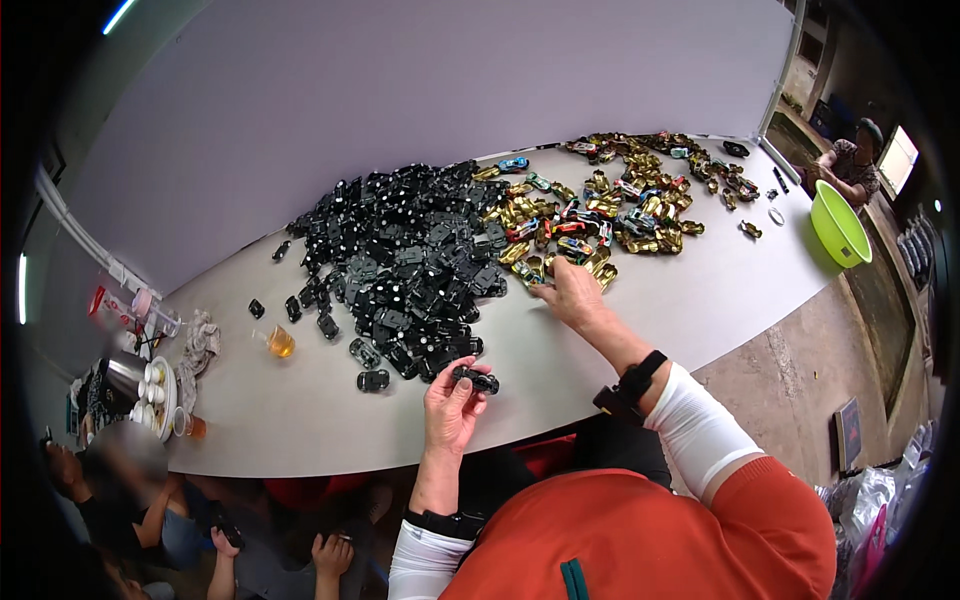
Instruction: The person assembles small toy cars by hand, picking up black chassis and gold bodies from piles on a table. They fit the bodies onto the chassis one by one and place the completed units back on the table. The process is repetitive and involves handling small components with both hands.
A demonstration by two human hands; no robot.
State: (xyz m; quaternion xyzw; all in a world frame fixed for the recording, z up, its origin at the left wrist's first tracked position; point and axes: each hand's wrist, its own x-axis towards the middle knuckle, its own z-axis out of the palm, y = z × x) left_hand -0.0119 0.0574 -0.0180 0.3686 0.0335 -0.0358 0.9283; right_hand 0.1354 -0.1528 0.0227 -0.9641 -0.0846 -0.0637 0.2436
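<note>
My left hand [450, 415] is closed around a small black toy car chassis [477, 380], held up just in front of a large heap of black toy car chassis [400, 260]. My right hand [578, 298] reaches to the near edge of a spread of gold toy car bodies [650, 225], some with coloured tops. Its thumb and fingers are bent down among the nearest pieces, and what lies between the fingertips is hidden.
On the left of the table are a tipped cup of amber liquid [281, 343], a cloth [201, 345] and a tray of white cups [165, 390]. A green basin [838, 225] stands at the right edge. Other people sit at lower left and far right.
</note>
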